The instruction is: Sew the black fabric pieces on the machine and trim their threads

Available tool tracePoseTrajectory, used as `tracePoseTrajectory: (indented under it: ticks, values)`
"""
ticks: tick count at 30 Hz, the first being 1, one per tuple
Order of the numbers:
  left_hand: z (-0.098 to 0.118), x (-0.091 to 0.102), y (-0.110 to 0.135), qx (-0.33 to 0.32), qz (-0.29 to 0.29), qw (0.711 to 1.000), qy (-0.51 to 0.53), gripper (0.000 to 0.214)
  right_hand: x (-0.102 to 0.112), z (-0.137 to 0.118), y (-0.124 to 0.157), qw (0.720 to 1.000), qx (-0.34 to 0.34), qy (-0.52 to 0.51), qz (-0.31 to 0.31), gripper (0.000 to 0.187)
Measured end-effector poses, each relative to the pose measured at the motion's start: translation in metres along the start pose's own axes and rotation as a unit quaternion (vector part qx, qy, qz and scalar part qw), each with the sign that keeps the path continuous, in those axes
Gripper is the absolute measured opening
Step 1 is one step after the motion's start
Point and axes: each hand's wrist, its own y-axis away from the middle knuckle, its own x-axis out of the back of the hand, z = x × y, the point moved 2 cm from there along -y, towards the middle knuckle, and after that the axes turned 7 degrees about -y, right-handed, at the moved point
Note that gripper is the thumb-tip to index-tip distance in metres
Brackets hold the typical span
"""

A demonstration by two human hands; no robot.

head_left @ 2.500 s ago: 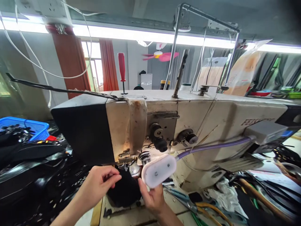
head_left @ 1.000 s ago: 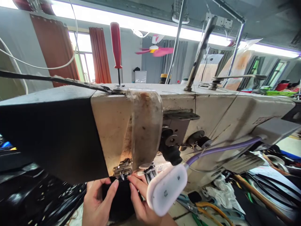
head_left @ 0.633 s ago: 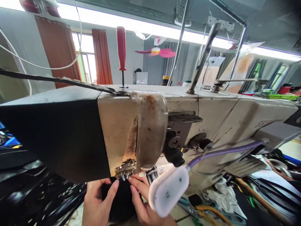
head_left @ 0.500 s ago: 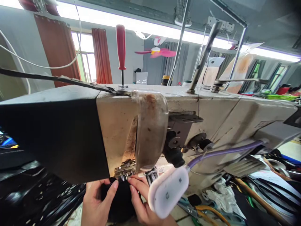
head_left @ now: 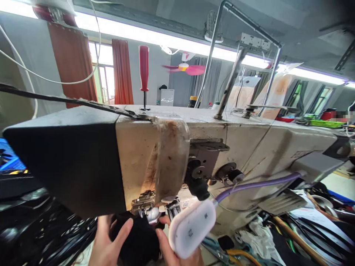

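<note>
A worn cream sewing machine (head_left: 249, 147) fills the view, its left end wrapped in black. Under its metal presser foot (head_left: 144, 205) lies a piece of black fabric (head_left: 138, 240). My left hand (head_left: 107, 245) lies on the fabric's left side, thumb across the cloth, fingers partly spread. My right hand (head_left: 172, 255) holds the fabric's right edge with thumb and fingers just right of the foot; the white oval lamp (head_left: 191, 228) on a purple hose hides much of it.
A red-handled screwdriver (head_left: 144, 74) stands upright on the machine's top. Thread-stand rods (head_left: 230, 85) rise behind. Glossy black straps (head_left: 41, 229) are piled at the left, with a blue bin (head_left: 8, 162) behind. Scissors, cords and white scraps (head_left: 257, 240) clutter the right.
The view has shifted slightly down and away. Both hands slid lower toward the frame's bottom while staying on the black fabric at the presser foot.
</note>
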Motion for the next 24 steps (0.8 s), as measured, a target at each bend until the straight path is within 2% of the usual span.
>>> tracePoseTrajectory:
  ticks: [2,4,8,11,15,20,24]
  values:
    - [0.004,0.001,0.000,0.006,-0.065,0.996,-0.063,0.059,0.009,-0.001,-0.002,0.996,-0.040,-0.029,-0.073,0.033]
    - [0.011,0.003,-0.001,-0.006,-0.115,0.987,-0.109,0.061,0.013,-0.007,-0.007,0.988,-0.057,-0.073,-0.121,0.024]
    - [0.021,0.000,-0.004,0.015,-0.170,0.980,-0.099,0.053,0.013,-0.025,-0.015,0.979,-0.078,-0.142,-0.124,0.008]
    - [0.025,-0.003,-0.003,0.040,-0.153,0.985,-0.071,0.053,0.009,-0.034,-0.012,0.981,-0.083,-0.144,-0.096,0.008]
    - [0.026,-0.005,-0.003,0.054,-0.141,0.982,-0.114,0.051,-0.001,-0.035,-0.002,0.982,-0.099,-0.159,-0.037,0.012]
    - [0.028,-0.003,-0.008,0.021,-0.109,0.983,-0.143,0.045,-0.011,-0.032,0.004,0.980,-0.130,-0.151,0.017,0.010]
    - [0.025,0.000,-0.012,-0.009,-0.104,0.982,-0.157,0.045,-0.013,-0.033,0.003,0.989,-0.101,-0.104,0.017,0.010]
